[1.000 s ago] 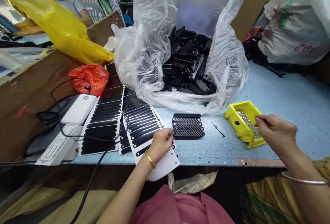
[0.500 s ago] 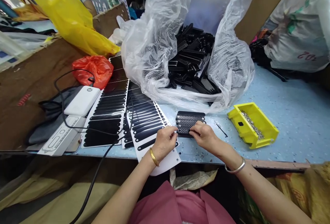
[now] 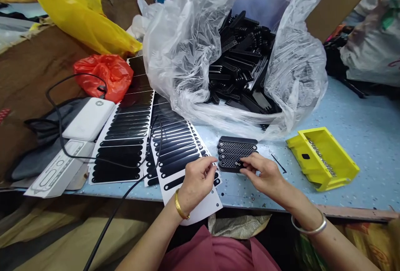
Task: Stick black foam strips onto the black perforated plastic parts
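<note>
In the head view, the row of black textured strips (image 3: 237, 151) is lying on the blue table (image 3: 375, 133), between the two hands and just in front of the clear plastic bag (image 3: 193, 50). The right hand (image 3: 265, 173) is bringing thumb and forefinger together at the strips' near right end, close to a small metal piece (image 3: 239, 163); whether the fingertips are gripping anything, I cannot tell. The left hand (image 3: 200, 177) is bending its thumb and forefinger toward each other just beside the strips' left end, over a white sheet (image 3: 204, 210) (anything pinched there is too small to make out). For handling pieces this tiny, light fingertips are probably serving better than a hard squeeze, and keeping the strips close and level is likely helping each piece sit straight. The yellow bin (image 3: 298, 154) of metal bits (image 3: 321, 157) is standing to the right, beyond a thin black rod (image 3: 278, 163).
</note>
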`<state>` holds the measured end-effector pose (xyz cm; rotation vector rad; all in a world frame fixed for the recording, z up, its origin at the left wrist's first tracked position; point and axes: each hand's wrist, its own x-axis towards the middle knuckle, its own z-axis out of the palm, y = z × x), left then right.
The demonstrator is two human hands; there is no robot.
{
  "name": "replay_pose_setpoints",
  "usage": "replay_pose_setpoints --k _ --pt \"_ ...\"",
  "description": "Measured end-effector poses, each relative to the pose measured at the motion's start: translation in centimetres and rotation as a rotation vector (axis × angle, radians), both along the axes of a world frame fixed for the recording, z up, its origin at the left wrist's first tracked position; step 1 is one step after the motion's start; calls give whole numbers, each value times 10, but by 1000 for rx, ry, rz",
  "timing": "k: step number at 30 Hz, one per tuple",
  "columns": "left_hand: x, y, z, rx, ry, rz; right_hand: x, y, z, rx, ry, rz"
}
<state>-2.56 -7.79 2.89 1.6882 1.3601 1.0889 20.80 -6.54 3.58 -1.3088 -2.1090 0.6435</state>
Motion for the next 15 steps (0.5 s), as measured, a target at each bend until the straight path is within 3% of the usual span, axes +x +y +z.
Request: replay_pose_setpoints --k 8,15 --pt "-1 7 11 64 109 23 -7 -7 0 182 -54 -55" --pt "13 16 6 80 154 -91 -14 -5 -11 158 -219 -4"
